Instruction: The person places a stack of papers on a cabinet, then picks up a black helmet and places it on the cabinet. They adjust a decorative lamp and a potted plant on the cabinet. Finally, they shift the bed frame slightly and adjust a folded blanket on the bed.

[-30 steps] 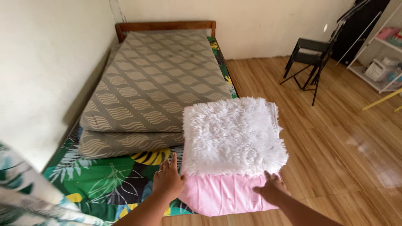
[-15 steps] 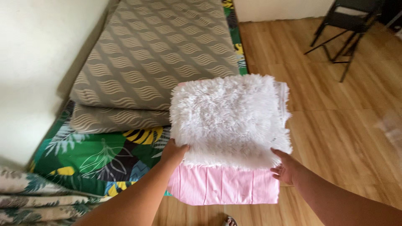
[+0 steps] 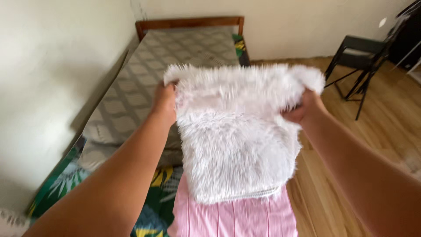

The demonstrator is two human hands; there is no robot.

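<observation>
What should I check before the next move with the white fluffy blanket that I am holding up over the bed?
1. Left hand has a grip on the white fluffy blanket at its top left corner: ok.
2. Right hand has a grip on the top right corner: ok.
3. Both corners held at about the same height: ok.
4. Blanket fully unfolded: not ok, the lower part hangs in folded layers.
5. Blanket lifted free of the pink folded cloth below: cannot tell, the lower edge overlaps it in this view.
6. Black folding chair apart from the blanket: ok.
</observation>
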